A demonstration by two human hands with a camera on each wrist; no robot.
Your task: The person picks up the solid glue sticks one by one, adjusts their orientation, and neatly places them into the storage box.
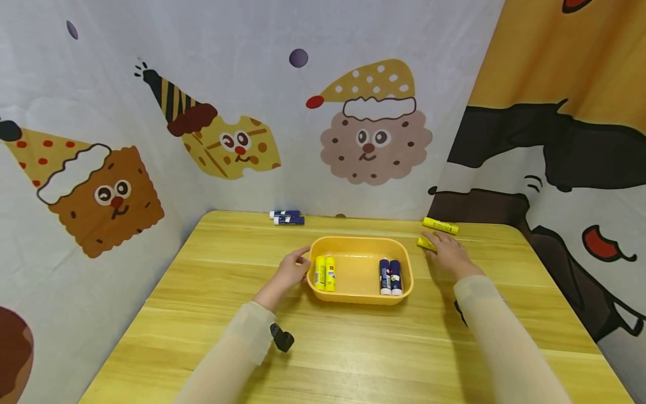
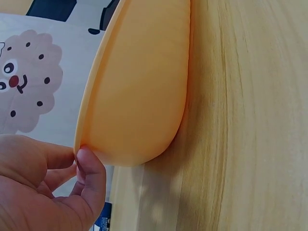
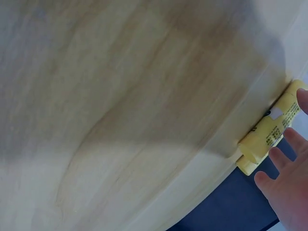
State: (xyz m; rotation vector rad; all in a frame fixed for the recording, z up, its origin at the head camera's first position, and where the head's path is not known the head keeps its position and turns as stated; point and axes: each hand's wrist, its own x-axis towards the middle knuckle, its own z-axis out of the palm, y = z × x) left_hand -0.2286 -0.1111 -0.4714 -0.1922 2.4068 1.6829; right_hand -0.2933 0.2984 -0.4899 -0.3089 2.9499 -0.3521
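A yellow plastic tray (image 1: 358,241) stands on the table. My left hand (image 1: 294,269) is at its left end, with thumb and fingers (image 2: 91,178) pinching the rim (image 2: 86,106). Inside lie two yellow glue sticks (image 1: 325,274) on the left and two dark blue ones with white ends (image 1: 390,276) on the right. To the right of the tray, my right hand (image 1: 451,255) reaches over a yellow glue stick (image 1: 426,243), covering part of it. Its fingers are spread and fairly straight beside that stick (image 3: 269,130) in the right wrist view.
Another yellow glue stick (image 1: 441,225) lies behind my right hand by the table's back edge. Two blue glue sticks (image 1: 287,217) lie at the back, left of centre. A printed cartoon curtain (image 1: 242,67) hangs behind the wooden table (image 1: 343,353).
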